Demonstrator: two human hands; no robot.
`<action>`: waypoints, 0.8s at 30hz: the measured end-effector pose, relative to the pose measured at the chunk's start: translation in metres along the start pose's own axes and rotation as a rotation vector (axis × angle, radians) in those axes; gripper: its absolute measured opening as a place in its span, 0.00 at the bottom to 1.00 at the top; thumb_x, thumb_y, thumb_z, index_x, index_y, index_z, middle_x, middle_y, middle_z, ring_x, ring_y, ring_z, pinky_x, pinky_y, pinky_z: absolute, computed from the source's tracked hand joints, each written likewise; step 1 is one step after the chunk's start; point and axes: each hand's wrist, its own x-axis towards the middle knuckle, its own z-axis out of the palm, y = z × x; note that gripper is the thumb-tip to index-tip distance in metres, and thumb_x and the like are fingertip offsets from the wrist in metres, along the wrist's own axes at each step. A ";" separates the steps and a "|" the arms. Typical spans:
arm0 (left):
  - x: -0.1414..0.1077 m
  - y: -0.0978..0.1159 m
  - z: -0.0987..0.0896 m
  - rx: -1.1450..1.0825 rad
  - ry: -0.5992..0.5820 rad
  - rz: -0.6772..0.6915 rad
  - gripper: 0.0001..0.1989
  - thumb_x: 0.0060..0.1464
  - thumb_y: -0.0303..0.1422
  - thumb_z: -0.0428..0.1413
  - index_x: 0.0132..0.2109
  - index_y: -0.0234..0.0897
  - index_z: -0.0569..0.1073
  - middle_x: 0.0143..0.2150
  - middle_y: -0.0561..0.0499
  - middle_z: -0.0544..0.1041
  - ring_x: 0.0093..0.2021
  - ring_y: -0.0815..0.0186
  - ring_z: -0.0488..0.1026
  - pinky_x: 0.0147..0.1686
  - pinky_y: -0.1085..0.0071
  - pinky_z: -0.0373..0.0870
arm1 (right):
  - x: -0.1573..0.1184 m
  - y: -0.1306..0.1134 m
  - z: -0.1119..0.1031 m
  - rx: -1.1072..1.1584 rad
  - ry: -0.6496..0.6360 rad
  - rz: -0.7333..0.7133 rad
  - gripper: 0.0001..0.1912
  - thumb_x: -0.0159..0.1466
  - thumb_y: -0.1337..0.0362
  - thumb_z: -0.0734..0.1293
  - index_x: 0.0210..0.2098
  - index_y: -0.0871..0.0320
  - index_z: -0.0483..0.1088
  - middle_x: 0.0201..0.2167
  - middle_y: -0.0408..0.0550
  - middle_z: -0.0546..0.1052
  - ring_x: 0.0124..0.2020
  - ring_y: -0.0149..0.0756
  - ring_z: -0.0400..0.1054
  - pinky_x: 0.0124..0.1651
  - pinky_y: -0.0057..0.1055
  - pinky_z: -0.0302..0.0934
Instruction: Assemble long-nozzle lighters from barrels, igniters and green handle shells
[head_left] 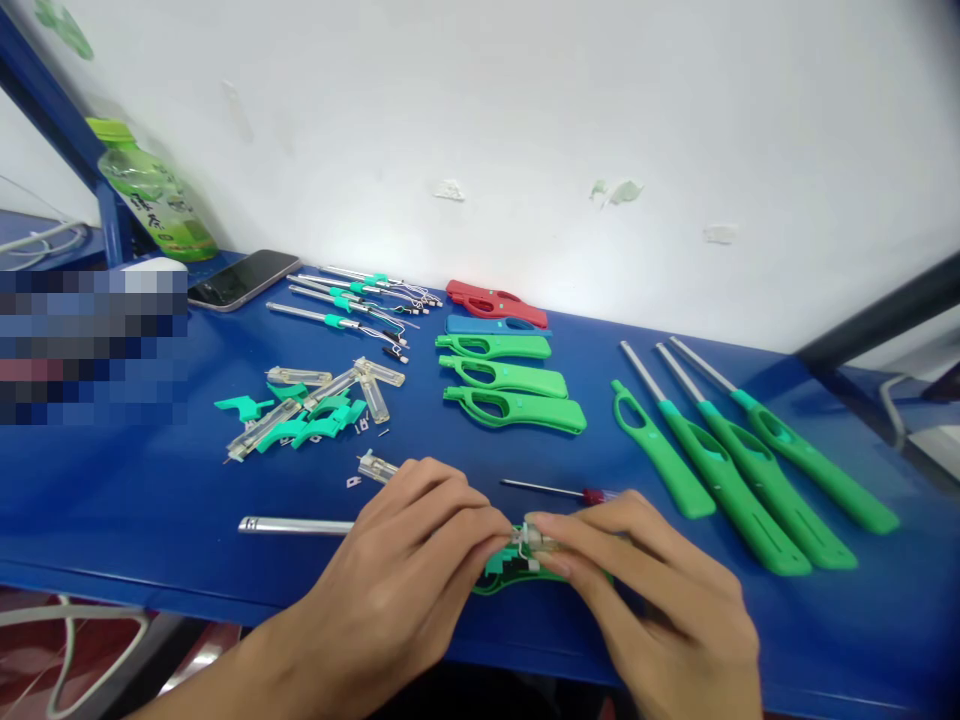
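My right hand (pixel 660 590) pinches a transparent lighter fuel tank (pixel 544 542) by its valve end. The closed fingertips of my left hand (pixel 427 565) meet that end; what they grip is too small to tell. Beneath both hands lies an open green lighter casing (pixel 491 588), with a teal trigger (pixel 495 562) and dark parts inside, partly covered. A silver nozzle tube (pixel 296 526) sticks out to the left of it. Just beyond my left hand is another transparent fuel tank (pixel 377 467), and a screwdriver (pixel 547 489) lies behind my right hand.
Teal triggers (pixel 330 420) and tanks are heaped left; wired metal tubes (pixel 307 314) lie behind. Green (pixel 517 411), blue (pixel 480 325) and red casings (pixel 499 302) line the middle back. Long green lighters (pixel 750 510) lie right. A phone (pixel 247 278) and bottle (pixel 154 195) are back left.
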 end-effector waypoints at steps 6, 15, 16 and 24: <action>-0.002 -0.001 0.000 0.023 -0.024 -0.027 0.08 0.71 0.19 0.55 0.49 0.34 0.76 0.42 0.52 0.81 0.46 0.66 0.70 0.52 0.68 0.68 | -0.002 -0.001 0.000 -0.041 0.022 0.040 0.07 0.75 0.66 0.72 0.51 0.50 0.78 0.40 0.37 0.82 0.36 0.29 0.76 0.46 0.27 0.70; -0.017 0.001 -0.004 0.141 -0.168 -0.165 0.13 0.75 0.29 0.52 0.63 0.38 0.72 0.57 0.49 0.75 0.60 0.62 0.65 0.65 0.65 0.57 | -0.010 0.011 -0.006 -0.224 -0.028 0.083 0.03 0.78 0.60 0.69 0.48 0.47 0.77 0.47 0.40 0.78 0.47 0.32 0.75 0.53 0.25 0.68; -0.020 0.002 -0.005 0.141 -0.173 -0.166 0.14 0.75 0.28 0.52 0.63 0.38 0.72 0.57 0.49 0.74 0.60 0.62 0.65 0.65 0.64 0.56 | -0.010 0.012 -0.006 -0.237 -0.033 0.086 0.04 0.78 0.59 0.68 0.48 0.47 0.77 0.47 0.40 0.78 0.47 0.32 0.75 0.53 0.25 0.68; -0.022 0.005 -0.008 0.079 -0.174 -0.120 0.09 0.74 0.25 0.54 0.56 0.34 0.76 0.53 0.47 0.74 0.55 0.62 0.65 0.60 0.66 0.61 | -0.007 0.009 -0.003 -0.253 -0.029 0.065 0.09 0.80 0.56 0.66 0.46 0.49 0.77 0.43 0.40 0.78 0.45 0.33 0.73 0.51 0.27 0.66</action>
